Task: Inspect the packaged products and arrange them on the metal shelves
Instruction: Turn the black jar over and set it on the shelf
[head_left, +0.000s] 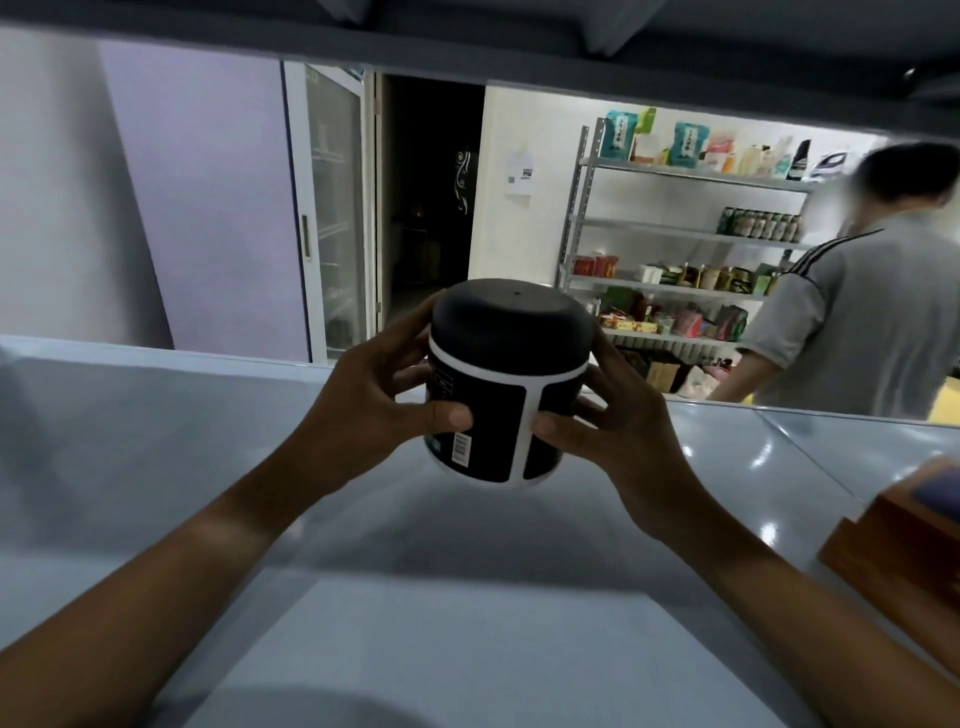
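Beside hand-held jar (498, 384), wooden box (904, 545) rests.

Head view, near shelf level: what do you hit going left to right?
Left hand → black and white canister, gripped from both sides above the metal shelf → right hand → wooden box at the right edge.
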